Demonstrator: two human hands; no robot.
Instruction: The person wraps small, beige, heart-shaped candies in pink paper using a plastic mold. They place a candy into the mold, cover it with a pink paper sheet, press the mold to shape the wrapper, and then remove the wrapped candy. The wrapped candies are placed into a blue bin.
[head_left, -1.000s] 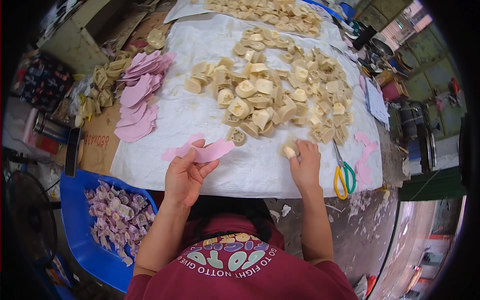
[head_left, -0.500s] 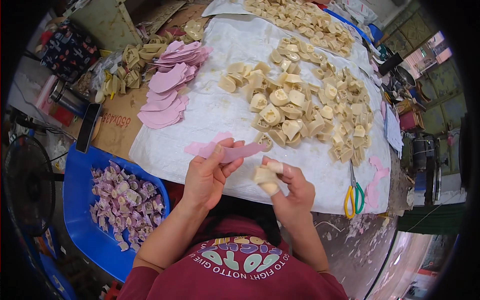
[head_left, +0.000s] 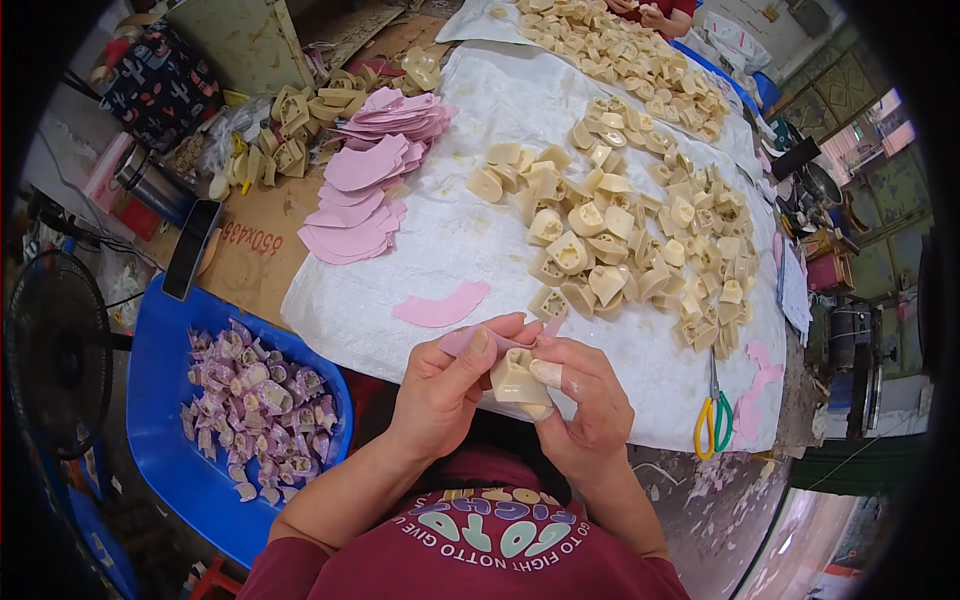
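1. The largest thing I see is the white sheet (head_left: 375, 295) over the table; its far end runs out of my view under another beige heap, where a co-worker (head_left: 655, 15) is cut off by the top edge.
2. Below the table on the left, I have a blue tub (head_left: 160, 400) holding a pile of purple-and-beige pieces (head_left: 262, 410); the pile's lower layers are hidden from me.
3. A heap of hollow beige pieces (head_left: 610, 230) covers mid-sheet.
4. Left of it lie overlapping pink cutouts (head_left: 355, 200).
5. My wearer's left hand (head_left: 440, 390) pinches a pink strip (head_left: 488, 345), partly covered by fingers.
6. The right hand (head_left: 582, 400) grips one beige piece (head_left: 512, 382) at the table's near edge; I cannot tell whether the strip touches it.
7. Scissors (head_left: 712, 420) lie near the right edge.
8. One loose pink cutout (head_left: 443, 305) lies just beyond the hands.
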